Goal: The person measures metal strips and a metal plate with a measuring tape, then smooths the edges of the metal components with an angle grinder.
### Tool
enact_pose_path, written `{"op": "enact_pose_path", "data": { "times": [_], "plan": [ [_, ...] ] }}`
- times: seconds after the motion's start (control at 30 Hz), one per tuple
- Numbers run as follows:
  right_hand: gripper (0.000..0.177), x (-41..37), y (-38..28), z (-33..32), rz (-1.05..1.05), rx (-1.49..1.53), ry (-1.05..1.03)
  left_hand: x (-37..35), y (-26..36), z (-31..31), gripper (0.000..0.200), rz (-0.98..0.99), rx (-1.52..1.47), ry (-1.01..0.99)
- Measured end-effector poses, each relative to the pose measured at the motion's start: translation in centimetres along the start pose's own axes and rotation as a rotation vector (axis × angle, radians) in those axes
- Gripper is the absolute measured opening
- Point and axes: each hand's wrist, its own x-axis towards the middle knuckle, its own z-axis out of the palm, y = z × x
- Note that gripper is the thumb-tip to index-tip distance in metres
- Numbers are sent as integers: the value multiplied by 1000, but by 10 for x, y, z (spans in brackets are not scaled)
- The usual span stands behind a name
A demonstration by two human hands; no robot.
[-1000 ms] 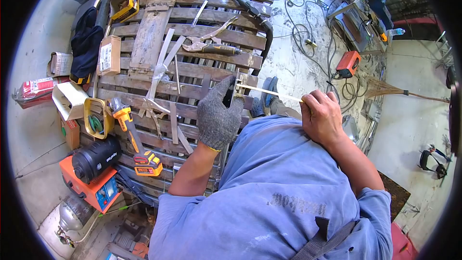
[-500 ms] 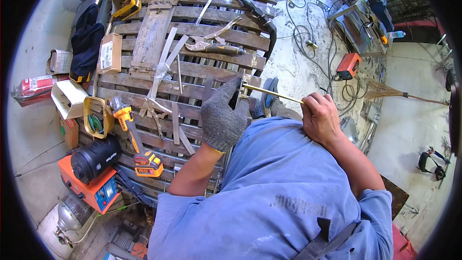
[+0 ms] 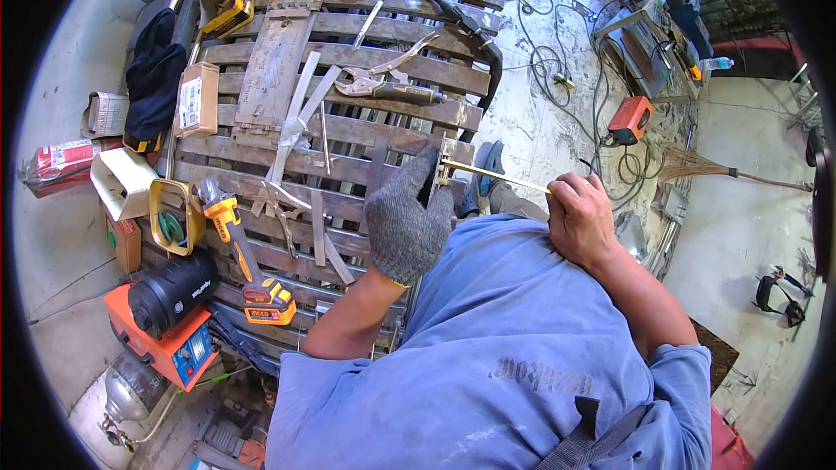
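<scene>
My left hand (image 3: 405,224), in a grey knitted glove, is closed around a small metal piece (image 3: 442,172) at the right edge of the slatted table (image 3: 344,167). Its thumb and fingers press on the piece from the near and far sides. A thin, straight, yellowish rod (image 3: 498,176) runs from that piece to my bare right hand (image 3: 579,213), whose fingers are curled shut on its outer end. The rod's other end meets the metal piece; how they touch is too small to tell. Locking pliers (image 3: 392,90) and flat metal strips (image 3: 300,109) lie beyond my left hand.
An angle grinder (image 3: 244,252) lies at the left, beside an orange machine (image 3: 161,335) carrying a black cylinder (image 3: 172,292). Small boxes and a yellow container (image 3: 177,216) line the far left. Cables (image 3: 553,70) and an orange-red case (image 3: 630,120) are on the floor at the right.
Both hands stay nearly in place, still holding the metal piece and the rod. The view has shifted very slightly; the rod appears marginally lower at its outer end.
</scene>
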Motion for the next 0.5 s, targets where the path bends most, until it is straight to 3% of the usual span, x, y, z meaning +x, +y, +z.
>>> {"op": "enact_pose_path", "data": {
  "times": [0.5],
  "plan": [
    [13, 6, 4, -1, -47, 8, -2, 1, 2, 2, 48, -19, 0, 30]
  ]
}}
